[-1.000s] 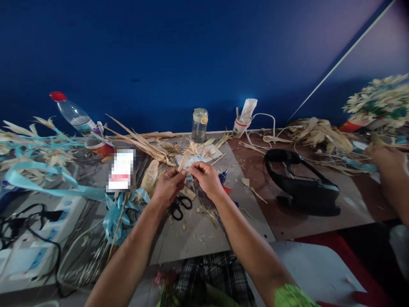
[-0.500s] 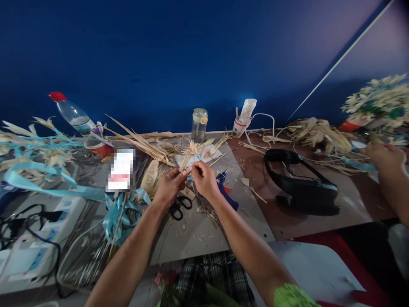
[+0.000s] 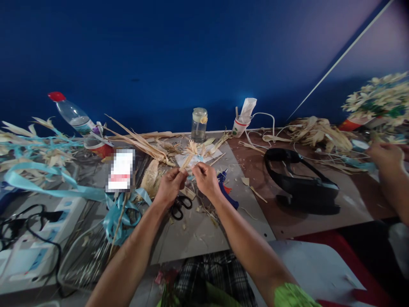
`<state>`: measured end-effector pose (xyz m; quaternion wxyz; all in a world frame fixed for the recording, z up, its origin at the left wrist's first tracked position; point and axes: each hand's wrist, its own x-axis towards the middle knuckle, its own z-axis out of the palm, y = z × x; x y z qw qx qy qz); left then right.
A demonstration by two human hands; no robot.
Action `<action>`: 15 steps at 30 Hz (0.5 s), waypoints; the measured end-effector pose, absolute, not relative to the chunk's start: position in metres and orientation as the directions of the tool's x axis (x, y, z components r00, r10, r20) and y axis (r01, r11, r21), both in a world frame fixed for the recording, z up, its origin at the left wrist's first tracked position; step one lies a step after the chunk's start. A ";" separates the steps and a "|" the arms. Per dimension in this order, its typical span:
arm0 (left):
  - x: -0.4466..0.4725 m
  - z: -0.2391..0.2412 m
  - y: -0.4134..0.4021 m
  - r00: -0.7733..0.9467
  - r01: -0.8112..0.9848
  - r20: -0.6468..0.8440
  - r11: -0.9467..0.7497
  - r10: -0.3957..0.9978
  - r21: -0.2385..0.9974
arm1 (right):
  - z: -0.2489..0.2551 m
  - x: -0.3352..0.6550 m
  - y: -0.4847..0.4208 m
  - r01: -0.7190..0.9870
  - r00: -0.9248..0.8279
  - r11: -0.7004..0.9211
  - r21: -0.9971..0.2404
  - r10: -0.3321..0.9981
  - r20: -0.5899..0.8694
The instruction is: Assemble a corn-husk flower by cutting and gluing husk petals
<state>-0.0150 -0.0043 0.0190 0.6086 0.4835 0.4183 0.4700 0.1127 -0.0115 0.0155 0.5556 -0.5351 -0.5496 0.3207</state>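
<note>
My left hand (image 3: 173, 183) is closed in a pinch on a fringed corn husk strip (image 3: 186, 162), which sticks up past the fingertips. Close beside it, my right hand (image 3: 205, 178) is also pinched; whatever lies in its fingers is too small to make out. Black-handled scissors (image 3: 181, 207) lie under my left wrist. A blue glue gun (image 3: 226, 192) rests just right of my right hand. Behind both hands is white paper (image 3: 183, 160) with husk pieces on it.
A lidded glass jar (image 3: 199, 125) and a paper cup (image 3: 240, 128) stand by the wall. Black headgear (image 3: 303, 183) sits to the right, light-blue ribbon (image 3: 119, 219) and a power strip (image 3: 47, 238) to the left. Another person's hand (image 3: 388, 160) works at far right.
My right hand has shifted slightly right, opening a small gap from my left hand. The other person's hand has moved a little right.
</note>
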 end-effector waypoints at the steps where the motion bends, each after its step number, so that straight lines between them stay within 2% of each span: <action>1: -0.015 0.018 -0.004 0.203 -0.167 -0.057 0.092 0.978 0.982 | 0.016 0.114 -0.011 0.195 0.207 0.209 -0.958 0.946 0.249; 4: -0.016 0.018 -0.003 0.198 -0.173 -0.075 0.110 0.977 0.979 | 0.017 0.116 -0.009 0.075 0.214 0.212 -0.974 0.951 0.224; 8: -0.016 0.020 -0.003 0.217 -0.197 -0.065 0.109 0.974 0.974 | 0.020 0.115 -0.009 -0.034 0.103 0.213 -0.976 0.973 0.209; 15: -0.015 0.024 -0.006 0.233 -0.159 -0.058 0.097 0.971 0.983 | 0.017 0.111 -0.008 -0.022 0.051 0.190 -0.981 0.981 0.189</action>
